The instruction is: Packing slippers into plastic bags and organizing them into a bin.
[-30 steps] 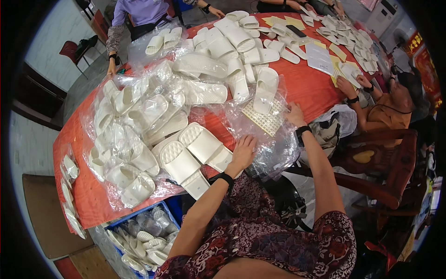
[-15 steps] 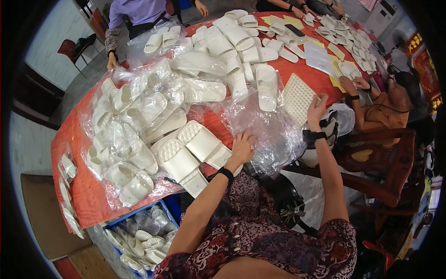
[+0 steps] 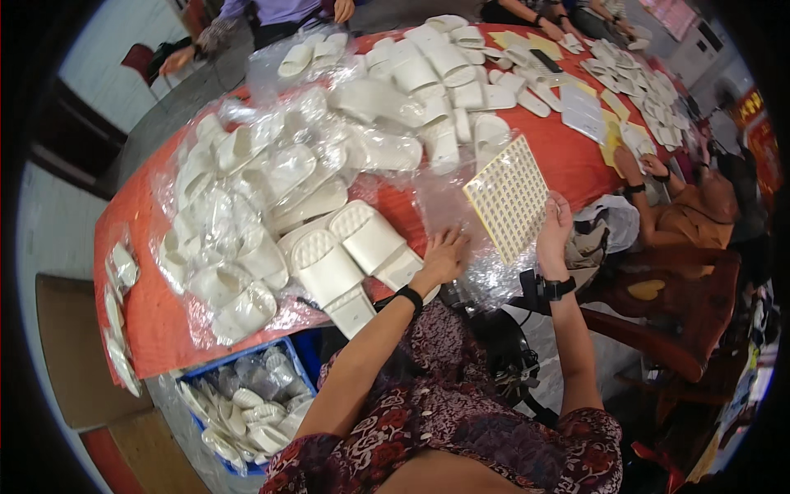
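Observation:
My right hand (image 3: 553,233) holds up a pale yellow sheet of small stickers (image 3: 508,196), tilted above the table's near edge. My left hand (image 3: 443,255) rests flat on clear plastic wrap (image 3: 448,202) beside a pair of white slippers (image 3: 350,255) lying sole-up at the table edge. Both wrists wear dark bands. The red cloth-covered table (image 3: 152,321) carries many white slippers, several bagged in clear plastic (image 3: 247,189).
A blue crate (image 3: 247,399) of bagged slippers sits under the table to my left. More slippers and paper sheets (image 3: 592,111) cover the far right of the table. Another person's hands (image 3: 638,165) work at right; someone in purple sleeves (image 3: 271,10) stands at the far side.
My right hand picked the sticker sheet up off the table and brought it toward me, tilted upright. My left hand stayed on the plastic by the slippers.

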Demonstrator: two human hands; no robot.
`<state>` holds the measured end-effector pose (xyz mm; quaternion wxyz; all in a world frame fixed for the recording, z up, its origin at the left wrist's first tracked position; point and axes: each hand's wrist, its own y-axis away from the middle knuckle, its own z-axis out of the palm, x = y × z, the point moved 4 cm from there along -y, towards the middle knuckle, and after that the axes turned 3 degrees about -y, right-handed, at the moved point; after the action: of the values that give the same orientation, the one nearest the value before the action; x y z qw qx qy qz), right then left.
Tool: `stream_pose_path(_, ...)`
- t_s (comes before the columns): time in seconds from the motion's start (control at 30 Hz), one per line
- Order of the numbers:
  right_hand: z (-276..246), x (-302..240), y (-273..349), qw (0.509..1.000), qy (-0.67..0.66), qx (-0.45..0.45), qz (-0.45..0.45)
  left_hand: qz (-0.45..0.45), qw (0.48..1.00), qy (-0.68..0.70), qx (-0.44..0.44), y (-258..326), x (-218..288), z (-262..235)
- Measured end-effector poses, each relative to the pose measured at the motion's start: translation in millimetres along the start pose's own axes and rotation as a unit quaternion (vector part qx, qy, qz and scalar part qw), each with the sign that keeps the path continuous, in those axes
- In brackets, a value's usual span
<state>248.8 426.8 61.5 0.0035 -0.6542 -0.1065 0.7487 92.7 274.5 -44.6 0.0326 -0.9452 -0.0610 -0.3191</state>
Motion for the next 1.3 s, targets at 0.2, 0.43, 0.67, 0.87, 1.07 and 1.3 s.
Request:
stream_pose_path(0.2, -31.5, 91.4, -10.4, 0.971, 0.231, -0.051, -0.027, 0.034, 0.999, 0.004, 0.003, -6.8, -10.0, 10.5)
stream_pose_path(0.43, -23.3, 32.0, -1.1, 0.922, 0.353, -0.121, -0.104, 0.074, 0.979, 0.120, 0.146, 11.6, 16.7, -48.0)
stream_pose_path(0.67, 25.2, -77.4, 30.9, 0.983, -0.015, -0.121, 0.139, 0.213, 0.952, 0.207, -0.079, 75.2, 120.3, -14.5)
stream_pose_path(0.87, 54.8, -105.5, 66.2, 0.971, -0.036, -0.185, 0.147, 0.080, 0.970, 0.188, -0.132, 108.7, 115.1, 63.7)
stream_pose_path(1.07, 65.2, -92.7, 99.7, 0.880, 0.130, -0.406, 0.208, 0.099, 0.968, 0.208, -0.102, 135.9, 108.3, 42.8)
stream_pose_path(1.3, 28.9, 5.1, 165.2, 0.562, 0.491, -0.606, 0.275, 0.389, 0.915, 0.108, 0.016, 166.3, 142.8, 4.7)
